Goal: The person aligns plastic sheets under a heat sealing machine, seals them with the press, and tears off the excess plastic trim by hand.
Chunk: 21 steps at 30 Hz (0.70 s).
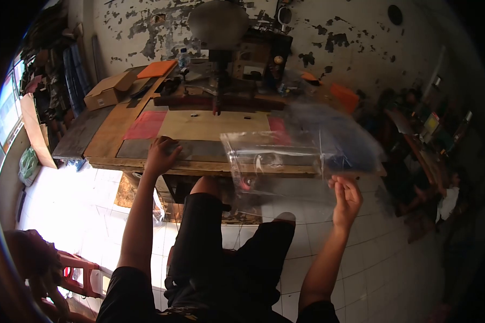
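A clear plastic sheet (277,161), possibly a bag, hangs in the air over the front edge of the workbench, partly blurred. My right hand (346,199) pinches it at its lower right corner. My left hand (164,155) rests at the bench's front edge with thumb and fingers apart, holding nothing. Beyond it, a yellowish board (205,126) lies on the bench, with a red sheet (145,125) at its left side and more red at its right. A dark machine arm with a crossbar (221,102) stands over the board's far edge.
A cardboard box (110,91) and an orange pad (157,69) sit at the bench's left back. A bluish transparent pile (350,142) lies at its right. A red plastic stool (81,272) is at lower left, and a cluttered side table (415,145) stands right.
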Available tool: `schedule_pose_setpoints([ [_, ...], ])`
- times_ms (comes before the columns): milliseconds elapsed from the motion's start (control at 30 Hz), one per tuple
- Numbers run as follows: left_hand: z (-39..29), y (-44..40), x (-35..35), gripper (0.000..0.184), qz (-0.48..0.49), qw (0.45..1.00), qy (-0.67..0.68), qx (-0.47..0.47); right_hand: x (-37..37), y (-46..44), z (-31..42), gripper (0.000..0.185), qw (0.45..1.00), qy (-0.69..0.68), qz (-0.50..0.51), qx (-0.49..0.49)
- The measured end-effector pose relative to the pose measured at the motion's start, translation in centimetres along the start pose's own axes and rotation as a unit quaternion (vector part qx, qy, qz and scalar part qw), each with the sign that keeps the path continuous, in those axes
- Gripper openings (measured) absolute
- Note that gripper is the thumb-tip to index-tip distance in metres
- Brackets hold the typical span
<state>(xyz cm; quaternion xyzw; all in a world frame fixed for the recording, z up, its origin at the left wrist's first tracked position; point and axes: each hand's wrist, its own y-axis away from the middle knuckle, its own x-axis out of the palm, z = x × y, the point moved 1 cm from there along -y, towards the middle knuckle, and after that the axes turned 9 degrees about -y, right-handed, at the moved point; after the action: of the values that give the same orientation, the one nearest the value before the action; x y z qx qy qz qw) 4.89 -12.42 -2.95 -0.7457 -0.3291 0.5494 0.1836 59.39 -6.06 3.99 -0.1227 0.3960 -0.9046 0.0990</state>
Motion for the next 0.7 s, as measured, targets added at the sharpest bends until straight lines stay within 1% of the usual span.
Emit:
schedule_pose_setpoints([
  [33, 0.1, -0.1, 0.1, 0.031, 0.003, 1.0, -0.002, 0.004, -0.1, 0.0, 1.8, 0.01, 0.999, 0.031, 0.009, -0.031],
  [67, 0.3, -0.2, 0.2, 0.031, 0.002, 1.0, 0.0, 0.005, -0.6, 0.2, 3.1, 0.01, 0.999, 0.034, 0.009, -0.032],
  [133, 0.7, -0.2, 0.5, 0.034, 0.014, 0.999, 0.029, 0.001, -2.1, 0.9, 5.8, 0.008, 0.994, 0.092, 0.0, -0.057],
  [167, 0.8, 0.0, 0.6, 0.034, 0.015, 0.999, 0.032, -0.005, -2.7, 1.1, 7.3, 0.008, 0.994, 0.095, 0.006, -0.054],
  [233, 0.7, 0.0, 0.2, 0.034, 0.022, 1.0, 0.02, 0.006, -3.5, 1.1, 10.0, 0.005, 0.984, 0.153, 0.038, -0.082],
  [267, 0.7, 0.0, 0.2, 0.034, 0.021, 1.0, 0.023, 0.0, -3.8, 1.2, 10.6, 0.005, 0.984, 0.155, 0.045, -0.081],
  [333, 0.8, 0.1, 0.2, 0.036, 0.023, 1.0, -0.014, 0.015, -4.0, 1.4, 11.8, 0.008, 0.981, 0.169, 0.056, -0.081],
  [367, 1.0, 0.1, 0.2, 0.038, 0.046, 0.999, -0.006, 0.003, -4.1, 1.4, 12.3, 0.01, 0.978, 0.179, 0.069, -0.077],
  [400, 0.9, 0.2, 0.1, 0.038, 0.048, 0.999, -0.003, -0.001, -3.9, 1.4, 12.4, 0.01, 0.978, 0.181, 0.073, -0.074],
  [467, 0.8, 0.1, 0.1, 0.041, 0.057, 0.998, -0.016, -0.005, -3.8, 1.6, 12.2, 0.007, 0.982, 0.171, 0.071, -0.026],
  [600, -0.2, 0.1, -0.7, 0.043, 0.075, 0.997, -0.026, -0.019, -4.7, 0.5, 11.1, 0.009, 0.983, 0.17, 0.069, -0.019],
  [667, -0.4, 0.0, -1.0, 0.042, 0.084, 0.996, -0.03, -0.018, -6.3, -1.5, 10.0, 0.014, 0.989, 0.146, 0.026, 0.019],
  [700, -0.5, -0.1, -1.0, 0.042, 0.091, 0.995, -0.035, -0.016, -7.2, -2.8, 9.4, 0.014, 0.989, 0.148, 0.024, 0.021],
])
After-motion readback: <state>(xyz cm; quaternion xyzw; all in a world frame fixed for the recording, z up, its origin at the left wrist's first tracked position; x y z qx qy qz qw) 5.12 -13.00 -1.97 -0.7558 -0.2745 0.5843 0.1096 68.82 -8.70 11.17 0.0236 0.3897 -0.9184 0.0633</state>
